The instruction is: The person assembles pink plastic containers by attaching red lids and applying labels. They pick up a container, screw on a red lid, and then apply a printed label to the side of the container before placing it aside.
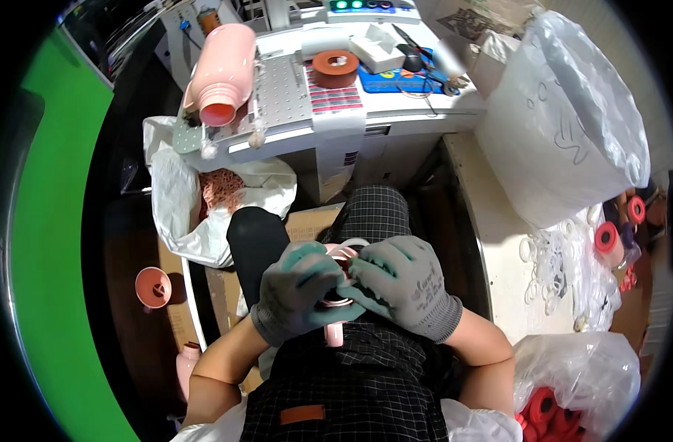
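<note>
Both my hands wear grey knit gloves with teal coating and meet over my lap. My left hand (298,289) has its fingers curled round the left side of a pink plastic part (334,334), whose tab sticks out below the gloves. On the other side, my right hand (404,283) presses its bent fingers against the same part. A pale loop-shaped band (353,243) shows at the top between the gloves. The part's dark middle and most of its rim are hidden by my fingers, so its exact kind cannot be made out.
A large pink bottle (224,70) lies on the perforated bench top, near a brown tape roll (335,68). A white bag (185,221) of pink scraps hangs below. Right stand a tall white bag (550,140), pale rings (531,250) and a bag of red parts (572,368). A pink cup-like piece (153,287) sits left.
</note>
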Tool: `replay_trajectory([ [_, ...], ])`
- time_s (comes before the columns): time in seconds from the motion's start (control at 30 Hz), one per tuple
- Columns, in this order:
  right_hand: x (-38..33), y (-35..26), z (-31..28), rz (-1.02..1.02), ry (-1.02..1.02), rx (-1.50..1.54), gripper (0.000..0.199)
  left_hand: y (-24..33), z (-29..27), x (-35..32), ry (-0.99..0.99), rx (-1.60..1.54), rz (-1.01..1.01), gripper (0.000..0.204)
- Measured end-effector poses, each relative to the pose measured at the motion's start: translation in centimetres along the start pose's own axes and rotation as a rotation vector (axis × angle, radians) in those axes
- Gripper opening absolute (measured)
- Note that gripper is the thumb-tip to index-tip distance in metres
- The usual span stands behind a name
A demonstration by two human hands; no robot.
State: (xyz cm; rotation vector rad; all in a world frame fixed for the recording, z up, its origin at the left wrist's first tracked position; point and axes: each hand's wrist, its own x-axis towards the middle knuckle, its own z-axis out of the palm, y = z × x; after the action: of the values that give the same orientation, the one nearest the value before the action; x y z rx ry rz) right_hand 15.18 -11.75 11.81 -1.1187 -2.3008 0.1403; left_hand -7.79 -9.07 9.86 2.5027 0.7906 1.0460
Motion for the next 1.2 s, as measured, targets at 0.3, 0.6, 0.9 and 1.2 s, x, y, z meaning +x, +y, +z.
replay_trajectory([
  [0.3,0.1,-2.3,-0.7,-0.079,-0.154,0.079,0.053,-1.5,-0.5,-0.5,-0.042,-0.095,0.062,0.041],
  [0.6,0.4,-0.9,2.7,-0.009,-0.134,0.101,0.036,-1.4,-1.3,1.2,-0.023,0.296,0.006,0.036],
  [0.9,2.0,1.5,4.3,-0.119,-0.104,0.02,0.035,-4.4,-2.7,7.3,-0.497,0.564,0.056,0.025],
  [1.2,2.0,2.3,4.4,-0.022,-0.164,0.051,0.03,-5.6,-1.8,9.4,-0.909,0.308,-0.311,0.028],
])
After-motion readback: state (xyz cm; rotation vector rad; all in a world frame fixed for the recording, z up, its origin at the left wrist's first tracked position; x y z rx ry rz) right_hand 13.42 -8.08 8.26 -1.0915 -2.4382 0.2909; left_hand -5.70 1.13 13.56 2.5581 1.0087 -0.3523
